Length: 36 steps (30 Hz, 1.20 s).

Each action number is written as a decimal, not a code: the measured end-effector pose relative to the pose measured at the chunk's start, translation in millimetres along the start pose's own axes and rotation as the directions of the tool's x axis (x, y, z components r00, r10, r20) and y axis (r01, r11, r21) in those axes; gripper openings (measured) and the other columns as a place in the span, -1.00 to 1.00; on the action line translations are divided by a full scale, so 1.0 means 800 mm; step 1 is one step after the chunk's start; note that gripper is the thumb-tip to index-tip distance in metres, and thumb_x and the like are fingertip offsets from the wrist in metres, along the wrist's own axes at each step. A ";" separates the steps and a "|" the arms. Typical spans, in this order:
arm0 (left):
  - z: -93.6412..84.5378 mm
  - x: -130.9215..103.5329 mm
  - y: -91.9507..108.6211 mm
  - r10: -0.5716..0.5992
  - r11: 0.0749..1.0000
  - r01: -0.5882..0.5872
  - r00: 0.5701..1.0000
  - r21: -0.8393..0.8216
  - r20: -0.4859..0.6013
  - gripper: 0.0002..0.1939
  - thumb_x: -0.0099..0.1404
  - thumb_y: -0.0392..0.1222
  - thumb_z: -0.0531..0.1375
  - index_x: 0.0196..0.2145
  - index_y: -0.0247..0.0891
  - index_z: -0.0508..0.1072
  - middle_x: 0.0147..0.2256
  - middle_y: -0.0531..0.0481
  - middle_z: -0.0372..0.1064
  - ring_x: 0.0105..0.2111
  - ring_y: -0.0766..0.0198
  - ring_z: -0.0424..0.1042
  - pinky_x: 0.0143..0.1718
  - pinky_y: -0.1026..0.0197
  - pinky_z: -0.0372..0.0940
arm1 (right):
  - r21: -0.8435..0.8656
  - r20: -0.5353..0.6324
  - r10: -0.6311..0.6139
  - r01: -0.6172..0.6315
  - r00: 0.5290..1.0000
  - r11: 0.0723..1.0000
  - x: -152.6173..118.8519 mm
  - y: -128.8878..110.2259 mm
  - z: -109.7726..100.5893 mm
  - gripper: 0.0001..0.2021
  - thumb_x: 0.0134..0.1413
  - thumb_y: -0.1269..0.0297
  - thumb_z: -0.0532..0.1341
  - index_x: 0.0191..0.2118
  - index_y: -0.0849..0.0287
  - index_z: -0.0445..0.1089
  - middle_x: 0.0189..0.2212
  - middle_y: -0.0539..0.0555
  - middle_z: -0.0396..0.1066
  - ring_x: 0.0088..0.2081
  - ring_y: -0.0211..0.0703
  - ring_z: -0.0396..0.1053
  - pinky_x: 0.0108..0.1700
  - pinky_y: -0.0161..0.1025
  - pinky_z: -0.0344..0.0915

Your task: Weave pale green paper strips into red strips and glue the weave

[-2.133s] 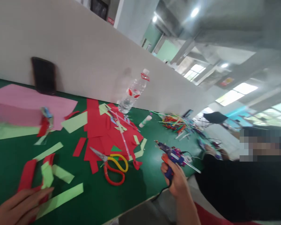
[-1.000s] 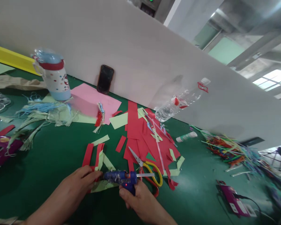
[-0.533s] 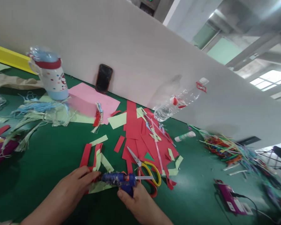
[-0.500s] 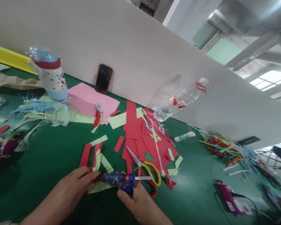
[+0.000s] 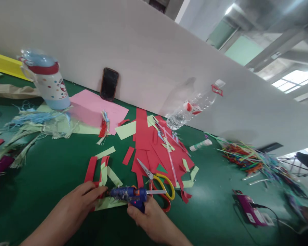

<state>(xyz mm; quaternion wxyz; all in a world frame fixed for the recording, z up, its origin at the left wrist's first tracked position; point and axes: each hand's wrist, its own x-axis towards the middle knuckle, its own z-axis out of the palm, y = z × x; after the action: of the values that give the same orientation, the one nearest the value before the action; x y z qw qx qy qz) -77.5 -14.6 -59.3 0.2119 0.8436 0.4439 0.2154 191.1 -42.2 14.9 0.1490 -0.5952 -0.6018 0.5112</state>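
My right hand (image 5: 150, 217) is wrapped round the handle of a blue hot glue gun (image 5: 127, 194), with a clear glue stick (image 5: 156, 192) jutting from its back end. The gun's nozzle points left, close to the fingertips of my left hand (image 5: 86, 194). Those fingers are closed over red paper strips (image 5: 90, 169) and press them to the table; their exact grip is partly hidden. Pale green strips (image 5: 114, 176) lie beside and under the gun. Scissors (image 5: 154, 176) with yellow and red handles rest just behind my right hand.
Red paper sheets (image 5: 150, 155) and scraps cover the middle. A phone (image 5: 109, 84) and a plastic bottle (image 5: 195, 106) lean against the partition. A flask (image 5: 50, 87) and tassels (image 5: 36, 119) stand left. Pipe cleaners (image 5: 243, 159) and a purple corded device (image 5: 251, 208) lie right.
The view has shifted slightly, so things sit a little further left. Both hands and the glue gun keep nearly the same pose over the strips.
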 end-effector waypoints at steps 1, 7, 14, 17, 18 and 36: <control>0.002 -0.001 -0.002 -0.011 1.000 0.011 1.000 -0.005 0.003 -0.54 0.29 -0.31 0.01 0.03 0.00 0.51 -0.10 -0.02 0.56 -0.15 0.24 0.57 -0.12 0.32 0.43 | 0.001 0.005 -0.019 0.019 1.000 1.000 0.000 -0.003 -0.001 -0.73 0.22 0.15 0.18 -0.03 0.14 0.41 -0.20 0.05 0.46 -0.16 -0.09 0.40 -0.02 -0.23 0.33; 0.003 -0.004 -0.007 -0.032 0.999 0.033 0.999 -0.026 0.039 -0.57 0.32 -0.23 0.04 0.07 0.03 0.48 -0.09 -0.04 0.53 -0.18 0.25 0.58 -0.17 0.33 0.44 | -0.042 -0.018 -0.027 0.026 0.999 0.999 -0.002 -0.009 -0.002 -0.63 0.23 0.13 0.17 0.07 0.18 0.39 -0.01 0.15 0.45 0.01 0.02 0.37 0.15 -0.11 0.26; -0.005 0.000 -0.002 -0.041 0.999 0.042 0.998 -0.023 0.057 -0.56 0.30 -0.26 0.03 0.05 -0.01 0.51 -0.14 -0.04 0.54 -0.21 0.26 0.58 -0.19 0.35 0.44 | -0.124 -0.048 0.089 -0.095 0.995 0.988 -0.006 -0.010 0.001 -0.53 0.16 0.02 0.21 0.07 0.24 0.38 0.00 0.24 0.43 0.04 0.15 0.38 0.15 0.03 0.27; -0.004 0.001 -0.002 -0.049 0.998 0.051 0.998 -0.041 0.048 -0.58 0.31 -0.24 0.05 0.05 0.01 0.50 -0.14 -0.03 0.53 -0.22 0.26 0.58 -0.22 0.36 0.44 | -0.093 -0.023 0.095 -0.097 0.995 0.991 -0.008 -0.013 0.001 -0.56 0.16 0.04 0.21 0.06 0.23 0.38 -0.02 0.20 0.46 0.01 0.10 0.40 0.12 -0.03 0.30; -0.004 0.001 -0.003 -0.046 0.998 0.049 0.998 -0.050 0.050 -0.58 0.31 -0.23 0.05 0.05 0.02 0.50 -0.14 -0.02 0.53 -0.22 0.26 0.58 -0.23 0.37 0.43 | -0.073 -0.008 0.086 -0.086 0.996 0.994 -0.008 -0.014 0.001 -0.57 0.17 0.06 0.20 0.06 0.22 0.38 -0.02 0.18 0.46 0.01 0.08 0.40 0.12 -0.06 0.30; -0.003 -0.003 -0.007 -0.062 0.995 0.068 0.995 -0.076 0.080 -0.60 0.35 -0.19 0.06 0.09 0.08 0.46 -0.12 0.02 0.50 -0.20 0.27 0.55 -0.21 0.38 0.41 | -0.010 0.025 0.042 -0.042 0.999 0.999 -0.011 -0.009 0.001 -0.71 0.19 0.16 0.20 -0.05 0.19 0.43 -0.20 0.04 0.49 -0.19 -0.10 0.39 -0.11 -0.27 0.34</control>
<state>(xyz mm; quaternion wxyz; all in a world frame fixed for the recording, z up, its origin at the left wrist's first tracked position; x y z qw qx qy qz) -83.7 -13.5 -60.7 0.2689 0.8273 0.4539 0.1929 188.6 -48.9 23.8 0.1277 -0.6019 -0.5934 0.5189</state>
